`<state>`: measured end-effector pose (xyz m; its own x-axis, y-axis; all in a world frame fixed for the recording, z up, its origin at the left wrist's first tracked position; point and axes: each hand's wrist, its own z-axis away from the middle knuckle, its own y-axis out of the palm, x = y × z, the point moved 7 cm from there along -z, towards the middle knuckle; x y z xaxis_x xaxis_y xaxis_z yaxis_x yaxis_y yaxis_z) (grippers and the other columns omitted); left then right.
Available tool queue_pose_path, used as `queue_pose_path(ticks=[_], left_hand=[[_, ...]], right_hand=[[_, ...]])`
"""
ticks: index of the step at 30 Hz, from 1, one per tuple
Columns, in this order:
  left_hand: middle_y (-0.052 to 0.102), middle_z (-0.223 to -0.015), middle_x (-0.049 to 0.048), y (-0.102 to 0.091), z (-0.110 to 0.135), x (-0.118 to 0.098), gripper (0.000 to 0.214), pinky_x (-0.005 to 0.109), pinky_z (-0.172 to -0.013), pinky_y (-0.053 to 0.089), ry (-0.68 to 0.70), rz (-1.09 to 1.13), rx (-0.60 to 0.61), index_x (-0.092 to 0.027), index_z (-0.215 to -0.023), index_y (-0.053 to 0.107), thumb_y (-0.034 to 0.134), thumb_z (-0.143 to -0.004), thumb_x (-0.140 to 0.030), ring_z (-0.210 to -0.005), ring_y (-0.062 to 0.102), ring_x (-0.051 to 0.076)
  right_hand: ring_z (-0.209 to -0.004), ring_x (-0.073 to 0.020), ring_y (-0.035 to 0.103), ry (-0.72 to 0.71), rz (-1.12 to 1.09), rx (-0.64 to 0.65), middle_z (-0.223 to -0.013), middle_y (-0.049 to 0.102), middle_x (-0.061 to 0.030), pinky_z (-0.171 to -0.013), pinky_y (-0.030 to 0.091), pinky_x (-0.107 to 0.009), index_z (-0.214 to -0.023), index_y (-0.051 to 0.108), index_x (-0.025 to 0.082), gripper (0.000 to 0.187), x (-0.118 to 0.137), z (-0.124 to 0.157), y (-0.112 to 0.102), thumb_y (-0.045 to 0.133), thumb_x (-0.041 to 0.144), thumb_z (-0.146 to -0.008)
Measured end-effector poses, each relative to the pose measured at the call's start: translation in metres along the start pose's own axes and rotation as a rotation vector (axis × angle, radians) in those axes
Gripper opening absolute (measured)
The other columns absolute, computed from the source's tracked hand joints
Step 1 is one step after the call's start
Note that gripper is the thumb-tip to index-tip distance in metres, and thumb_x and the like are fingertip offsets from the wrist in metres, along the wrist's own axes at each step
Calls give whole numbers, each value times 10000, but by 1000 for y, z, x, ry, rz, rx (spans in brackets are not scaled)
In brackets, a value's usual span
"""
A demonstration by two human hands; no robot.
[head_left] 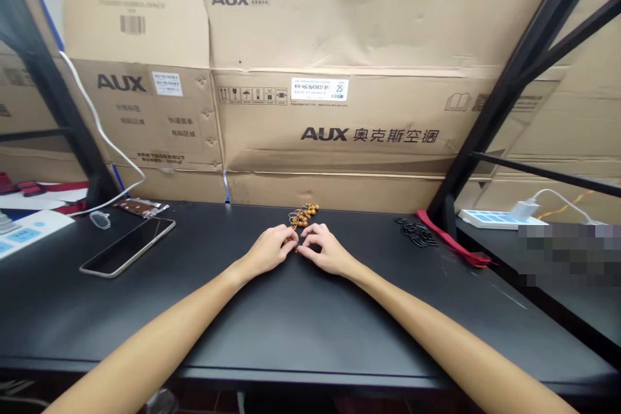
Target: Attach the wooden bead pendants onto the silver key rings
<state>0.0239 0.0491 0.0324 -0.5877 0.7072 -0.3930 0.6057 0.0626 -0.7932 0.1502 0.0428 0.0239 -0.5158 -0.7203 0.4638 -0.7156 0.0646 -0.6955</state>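
My left hand (270,249) and my right hand (324,248) meet at the middle of the black table (301,317), fingers curled and pinched together. Between the fingertips sits a small brown wooden piece from the pile of little wooden gourd charms with metal rings (303,215) lying just beyond them. Both hands pinch at that piece; the fingers hide most of it.
A phone (128,245) lies face up at the left, with a small clear packet (99,219) and a brown wrapper (140,207) behind it. Black rings (417,231) and a red strap (451,242) lie at the right. Cardboard boxes (339,110) wall the back; a power strip (499,217) sits far right.
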Motion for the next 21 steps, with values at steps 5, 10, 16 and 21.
queue_pose_path(ticks=[5, 10, 16, 21], left_hand=[[606, -816, 23, 1, 1, -3, 157, 246, -707, 432, 31, -10, 15, -200, -837, 639, 486, -867, -212, -733, 565, 148], [612, -810, 23, -1, 0, 4, 147, 246, -701, 435, -16, -72, -9, -199, -833, 638, 494, -861, -204, -712, 572, 146], [638, -777, 22, -6, -1, 13, 147, 254, -682, 435, -80, -55, -38, -195, -821, 655, 517, -847, -235, -687, 575, 149], [690, -817, 3, 0, 0, 1, 181, 238, -693, 456, -49, 188, 51, -198, -957, 648, 517, -857, -273, -684, 598, 130]], right_hand=[[-958, -203, 489, -5, 5, 27, -991, 566, -65, -897, 423, -409, -743, 646, 198, 111, -2, 0, 3, 588, 213, -837], [-988, -196, 484, -27, -8, 45, -1016, 560, -58, -939, 396, -408, -795, 646, 210, 96, 0, 0, 1, 579, 237, -858], [-979, -195, 504, -16, -37, -12, -1019, 576, -52, -894, 412, -373, -818, 645, 220, 91, 2, -1, -3, 580, 266, -863], [-943, -195, 504, 42, -33, -146, -949, 578, -54, -845, 419, -359, -824, 643, 214, 127, -1, -2, -13, 556, 288, -879]])
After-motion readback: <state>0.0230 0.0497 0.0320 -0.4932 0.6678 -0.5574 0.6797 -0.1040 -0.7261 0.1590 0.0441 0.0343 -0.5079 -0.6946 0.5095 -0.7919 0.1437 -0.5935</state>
